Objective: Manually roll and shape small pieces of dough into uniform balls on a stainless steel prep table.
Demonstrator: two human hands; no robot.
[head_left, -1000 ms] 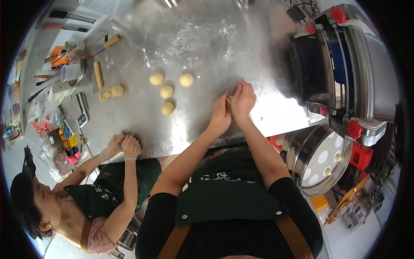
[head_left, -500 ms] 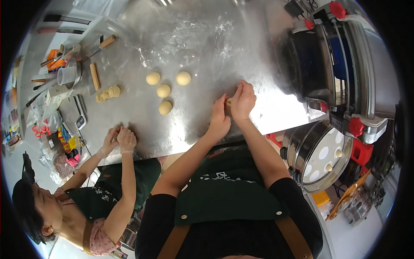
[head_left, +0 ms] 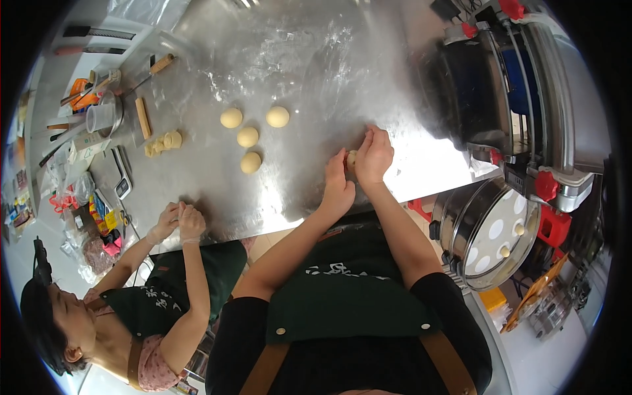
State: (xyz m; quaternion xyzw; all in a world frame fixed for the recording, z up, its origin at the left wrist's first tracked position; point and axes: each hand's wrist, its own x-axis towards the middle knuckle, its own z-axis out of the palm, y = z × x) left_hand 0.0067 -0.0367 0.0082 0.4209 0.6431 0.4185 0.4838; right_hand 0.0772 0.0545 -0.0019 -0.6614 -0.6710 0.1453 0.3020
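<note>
Between my two hands, close to the front edge of the steel table, is a small pale dough ball. My left hand is curled against its left side. My right hand cups it from the right with bent fingers, hiding much of it. Farther left on the table sit several smooth yellowish dough balls, apart from my hands. A rough lump of dough lies beyond them, beside a scraper with a wooden handle.
At the left, a co-worker's gloved hands meet over the table edge. A scale and tubs lie at the far left. At the right stand a metal machine with red knobs and a round steamer holding small dough pieces.
My hands have shifted slightly right and down, and more of the dough ball shows between them. The co-worker's hands have moved slightly down. The dough balls on the table stay put.
</note>
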